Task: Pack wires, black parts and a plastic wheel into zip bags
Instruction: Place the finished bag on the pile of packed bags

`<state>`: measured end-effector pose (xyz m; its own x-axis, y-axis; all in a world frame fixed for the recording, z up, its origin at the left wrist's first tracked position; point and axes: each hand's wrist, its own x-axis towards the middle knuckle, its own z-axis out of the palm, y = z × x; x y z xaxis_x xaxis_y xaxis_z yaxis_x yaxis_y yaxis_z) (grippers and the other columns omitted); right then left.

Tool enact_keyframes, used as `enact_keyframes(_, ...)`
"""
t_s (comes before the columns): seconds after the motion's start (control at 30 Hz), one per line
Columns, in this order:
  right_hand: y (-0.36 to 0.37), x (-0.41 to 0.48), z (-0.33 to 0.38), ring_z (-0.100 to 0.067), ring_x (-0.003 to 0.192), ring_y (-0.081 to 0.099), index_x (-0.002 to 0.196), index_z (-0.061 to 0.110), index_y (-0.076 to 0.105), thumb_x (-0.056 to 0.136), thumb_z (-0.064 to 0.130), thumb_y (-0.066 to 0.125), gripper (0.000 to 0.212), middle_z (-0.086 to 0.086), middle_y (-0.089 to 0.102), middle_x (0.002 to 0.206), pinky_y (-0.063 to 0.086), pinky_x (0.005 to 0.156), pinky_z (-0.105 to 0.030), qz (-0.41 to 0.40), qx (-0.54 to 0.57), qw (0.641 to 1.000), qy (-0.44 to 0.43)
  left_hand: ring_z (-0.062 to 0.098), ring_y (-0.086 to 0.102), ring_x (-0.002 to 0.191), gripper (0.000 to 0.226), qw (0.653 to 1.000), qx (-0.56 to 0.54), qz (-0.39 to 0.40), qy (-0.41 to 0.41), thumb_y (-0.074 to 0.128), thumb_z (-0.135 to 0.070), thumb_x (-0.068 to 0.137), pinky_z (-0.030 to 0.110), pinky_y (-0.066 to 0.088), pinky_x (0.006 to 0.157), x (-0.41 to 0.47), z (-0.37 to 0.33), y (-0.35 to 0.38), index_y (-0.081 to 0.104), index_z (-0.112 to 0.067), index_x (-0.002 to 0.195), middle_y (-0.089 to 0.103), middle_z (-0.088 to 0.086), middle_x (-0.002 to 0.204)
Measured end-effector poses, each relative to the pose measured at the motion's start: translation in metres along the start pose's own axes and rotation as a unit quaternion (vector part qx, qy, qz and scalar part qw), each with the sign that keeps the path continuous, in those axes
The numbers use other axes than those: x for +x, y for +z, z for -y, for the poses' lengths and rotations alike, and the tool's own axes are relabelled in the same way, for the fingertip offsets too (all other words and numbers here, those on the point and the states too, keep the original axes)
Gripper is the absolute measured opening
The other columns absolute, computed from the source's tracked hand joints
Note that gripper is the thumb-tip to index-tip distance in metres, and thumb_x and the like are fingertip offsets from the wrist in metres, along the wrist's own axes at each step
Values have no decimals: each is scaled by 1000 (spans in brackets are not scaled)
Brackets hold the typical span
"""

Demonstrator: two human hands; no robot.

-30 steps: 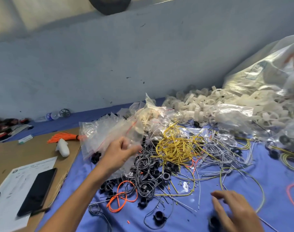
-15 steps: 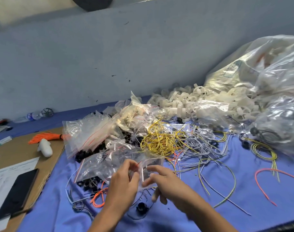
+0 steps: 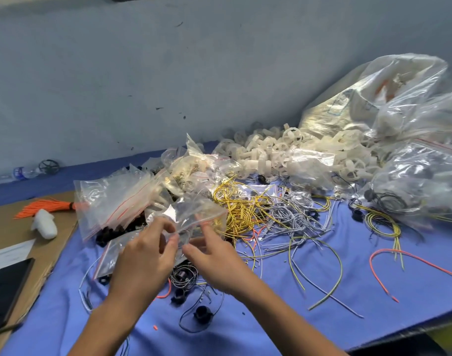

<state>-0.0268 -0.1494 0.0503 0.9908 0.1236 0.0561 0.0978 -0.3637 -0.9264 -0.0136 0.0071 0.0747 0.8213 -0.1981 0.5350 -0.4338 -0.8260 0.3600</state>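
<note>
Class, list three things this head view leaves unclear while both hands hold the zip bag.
Zip bag contents: head view, blurred, partly behind the left hand and right hand pinching it.
Phone: head view, cut by left edge.
Bottle label: head view, too small.

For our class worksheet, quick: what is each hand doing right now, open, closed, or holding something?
Left hand: closed, pinching the clear zip bag.
Right hand: closed, pinching the same zip bag.

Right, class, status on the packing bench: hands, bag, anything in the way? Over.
Left hand and right hand both pinching one clear zip bag. Contents unclear. Loose wires and black parts scattered underneath, nothing blocking.
</note>
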Motion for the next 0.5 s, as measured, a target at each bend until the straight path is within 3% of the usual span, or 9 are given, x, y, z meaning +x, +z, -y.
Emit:
enact_keyframes(0.07, 2, -4, -7, -20, 117, 58, 147, 33, 35, 96, 38, 48, 53, -1, 62, 130, 46, 101, -41, 23, -78, 996, -24, 31, 63, 66, 21, 998, 31, 55, 0, 60, -28, 93, 41, 49, 58, 0, 7, 8, 47, -36, 106, 60, -4, 64)
enact_keyframes(0.13, 3, -12, -11, -19, 116, 59, 136, 29, 54, 97, 33, 46, 39, 1, 65, 126, 46, 98, -38, 16, -146, 987, -71, 35, 64, 73, 34, 991, 58, 120, -10, 52, -29, 96, 42, 48, 61, 3, 15, 16, 43, -42, 126, 67, 2, 70)
enact_keyframes(0.2, -3, -21, -15, -14, 102, 63, 117, 27, 66, 95, 30, 48, 29, 5, 71, 111, 49, 89, -35, -55, -165, 977, -124, 36, 63, 70, 48, 988, 75, 137, -13, 49, -24, 96, 42, 44, 58, 5, 20, 22, 41, -46, 138, 66, 9, 69)
enact_keyframes(0.3, -37, -18, -33, -11, 91, 61, 108, 25, 66, 91, 25, 55, 20, 7, 67, 101, 49, 80, -28, -209, -177, 948, -164, 33, 53, 51, 66, 993, 59, 105, -9, 51, -18, 95, 41, 34, 50, 4, 19, 23, 30, -52, 147, 46, 5, 51)
enact_keyframes(0.37, -74, 0, -53, -19, 97, 60, 110, 21, 66, 91, 18, 57, 21, 1, 66, 105, 48, 82, -32, -266, -236, 927, -116, 29, 49, 46, 72, 993, 51, 105, -10, 51, -17, 96, 40, 32, 49, 5, 17, 22, 21, -54, 150, 42, 1, 47)
enact_keyframes(0.5, -144, 35, -100, -34, 103, 56, 117, 16, 63, 94, 20, 48, 28, -10, 68, 112, 41, 87, -39, -263, -391, 879, 70, 19, 44, 41, 65, 994, 28, 106, -12, 49, -19, 98, 37, 33, 47, 7, 6, 22, 28, -52, 150, 39, -7, 44)
